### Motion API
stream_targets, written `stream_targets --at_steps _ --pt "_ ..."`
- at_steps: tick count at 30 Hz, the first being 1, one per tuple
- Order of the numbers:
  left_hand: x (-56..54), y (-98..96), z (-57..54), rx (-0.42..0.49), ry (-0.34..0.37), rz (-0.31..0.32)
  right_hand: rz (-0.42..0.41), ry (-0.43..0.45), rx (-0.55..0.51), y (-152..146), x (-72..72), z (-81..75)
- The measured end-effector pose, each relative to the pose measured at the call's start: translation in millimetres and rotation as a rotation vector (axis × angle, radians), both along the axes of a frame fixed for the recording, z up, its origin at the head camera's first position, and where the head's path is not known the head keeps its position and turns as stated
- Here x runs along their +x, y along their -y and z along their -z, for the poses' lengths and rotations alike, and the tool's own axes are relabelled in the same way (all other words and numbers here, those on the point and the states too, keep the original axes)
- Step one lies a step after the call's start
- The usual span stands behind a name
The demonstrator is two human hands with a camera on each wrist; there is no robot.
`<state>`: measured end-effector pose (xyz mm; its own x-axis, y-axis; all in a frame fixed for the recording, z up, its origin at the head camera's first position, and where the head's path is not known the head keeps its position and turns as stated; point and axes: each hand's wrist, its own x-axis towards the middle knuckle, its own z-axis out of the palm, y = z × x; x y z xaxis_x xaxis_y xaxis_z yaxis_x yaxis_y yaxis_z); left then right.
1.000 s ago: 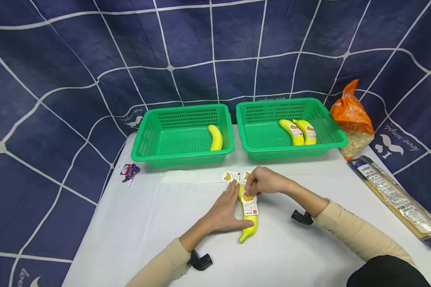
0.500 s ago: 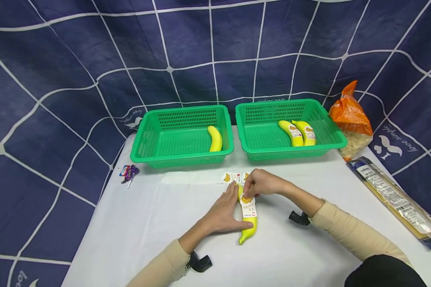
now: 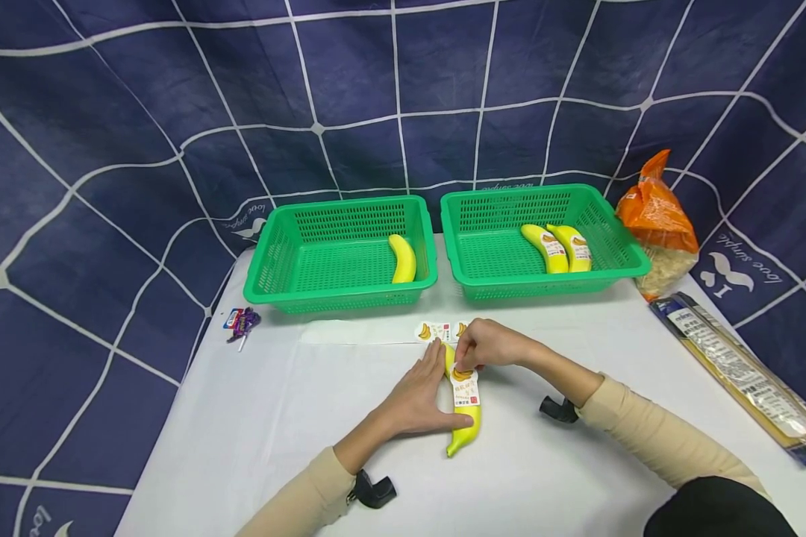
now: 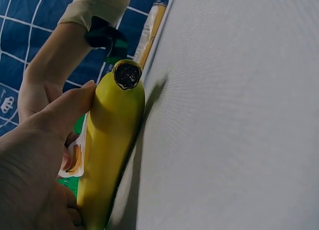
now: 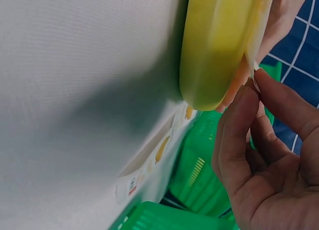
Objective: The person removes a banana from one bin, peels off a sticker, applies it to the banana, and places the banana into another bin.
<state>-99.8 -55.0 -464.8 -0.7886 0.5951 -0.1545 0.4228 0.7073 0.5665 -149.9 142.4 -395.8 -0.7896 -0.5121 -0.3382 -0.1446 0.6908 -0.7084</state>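
Observation:
A yellow banana (image 3: 466,431) lies on the white table, its stem end pointing toward me. My left hand (image 3: 410,397) holds it from the left, thumb across the near part and fingers at the far end. In the left wrist view that thumb (image 4: 75,103) rests along the side of the banana (image 4: 112,135). Thumb and index finger of my right hand (image 3: 495,344) pinch the top end of a white banana-print sticker (image 3: 466,389) over the peel. In the right wrist view the sticker (image 5: 263,28) runs along the banana, its pinched end lifted off.
Behind the hands lies a sticker strip (image 3: 363,332). A left green basket (image 3: 336,292) holds one plain banana; the right green basket (image 3: 490,282) holds two labelled bananas (image 3: 557,257). At right are an orange-topped bag (image 3: 660,216) and a long packet (image 3: 745,373); at left, a lollipop (image 3: 245,322).
My right hand has come slightly toward me with the sticker, which sits a little lower along the banana. My left hand stays in place on the banana.

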Motion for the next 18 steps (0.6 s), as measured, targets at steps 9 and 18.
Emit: stream_targets --at_steps 9,18 --pt "-0.6 0.5 -0.9 0.002 -0.012 0.006 -0.004 -0.016 -0.003 -1 -0.5 5.6" --pt "-2.0 0.3 -2.1 -0.002 -0.031 0.017 -0.021 -0.121 0.004 -4 0.8 11.9"
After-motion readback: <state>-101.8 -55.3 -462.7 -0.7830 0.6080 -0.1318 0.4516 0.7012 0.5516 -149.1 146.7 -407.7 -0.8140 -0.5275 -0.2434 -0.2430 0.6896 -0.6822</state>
